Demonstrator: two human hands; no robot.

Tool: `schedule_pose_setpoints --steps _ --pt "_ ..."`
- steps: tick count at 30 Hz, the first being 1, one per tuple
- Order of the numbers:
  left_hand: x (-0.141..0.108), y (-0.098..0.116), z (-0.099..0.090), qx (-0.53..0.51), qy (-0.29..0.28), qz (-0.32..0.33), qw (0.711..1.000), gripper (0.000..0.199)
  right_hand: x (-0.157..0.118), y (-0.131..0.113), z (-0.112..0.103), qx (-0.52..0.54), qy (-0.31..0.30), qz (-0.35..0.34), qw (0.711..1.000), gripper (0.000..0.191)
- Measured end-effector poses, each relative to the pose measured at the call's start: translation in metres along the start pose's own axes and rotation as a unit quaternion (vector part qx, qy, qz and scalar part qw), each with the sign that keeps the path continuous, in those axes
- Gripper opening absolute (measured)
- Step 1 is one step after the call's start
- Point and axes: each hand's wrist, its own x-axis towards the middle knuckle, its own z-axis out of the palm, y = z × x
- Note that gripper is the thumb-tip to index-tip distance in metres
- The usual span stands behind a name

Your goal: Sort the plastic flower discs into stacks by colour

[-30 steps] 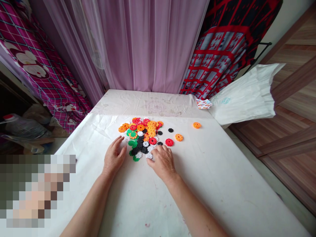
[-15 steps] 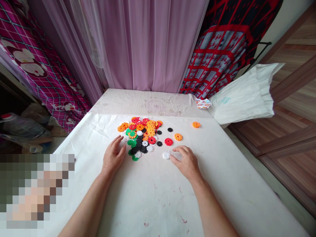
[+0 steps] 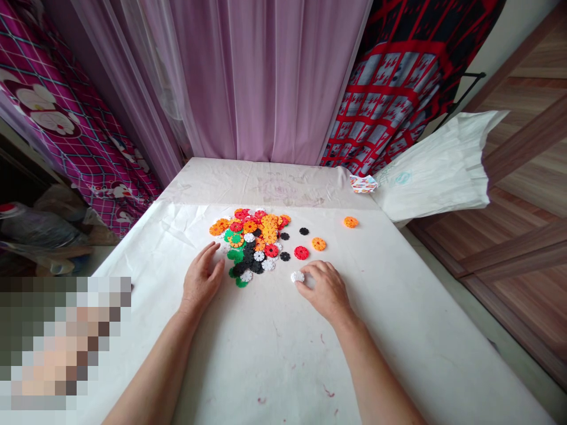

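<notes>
A heap of notched plastic discs (image 3: 248, 254) in green, black, white, orange and red lies on the white-covered table. My left hand (image 3: 201, 276) rests at the heap's left side, fingers stretched and slightly apart, holding nothing. Right of the heap, my right hand (image 3: 324, 287) has thumb and index finger around the right side of white notched discs (image 3: 297, 276), which look stacked. Just beyond that hand lie red notched discs (image 3: 301, 252) and orange notched discs (image 3: 318, 244). Single black discs (image 3: 285, 256) sit between the heap and these.
Another orange disc stack (image 3: 351, 222) lies farther back on the right. A white bag (image 3: 436, 171) and a small patterned paper piece (image 3: 363, 183) occupy the back right corner. Purple curtains (image 3: 270, 77) hang behind the table (image 3: 283, 354). A blurred-out patch covers the lower left.
My right hand has shifted slightly left, and its thumb and index finger have closed in on the white discs. My left hand stays beside the heap.
</notes>
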Motion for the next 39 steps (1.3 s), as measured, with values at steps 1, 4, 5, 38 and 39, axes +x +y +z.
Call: schedule_pose_setpoints --steps 1,4,5,38,39 --pt "0.000 -0.001 0.000 0.001 0.002 0.001 1.000 0.045 0.000 -0.001 0.000 0.000 -0.002 0.000 1.000 0.011" --pt "0.000 -0.002 0.001 0.003 0.006 0.003 1.000 0.044 -0.001 -0.001 -0.001 0.003 -0.007 0.000 1.000 0.011" --pt "0.000 -0.002 0.001 0.003 0.006 0.003 1.000 0.044 -0.001 -0.001 -0.001 0.005 -0.008 0.000 1.000 0.012" --pt "0.000 0.005 -0.002 -0.003 -0.007 -0.004 1.000 0.044 0.033 0.000 -0.013 0.104 -0.065 0.078 0.989 0.017" --pt "0.000 0.004 -0.001 -0.002 -0.007 -0.001 1.000 0.044 0.027 0.006 -0.016 0.110 -0.064 0.088 0.988 0.017"
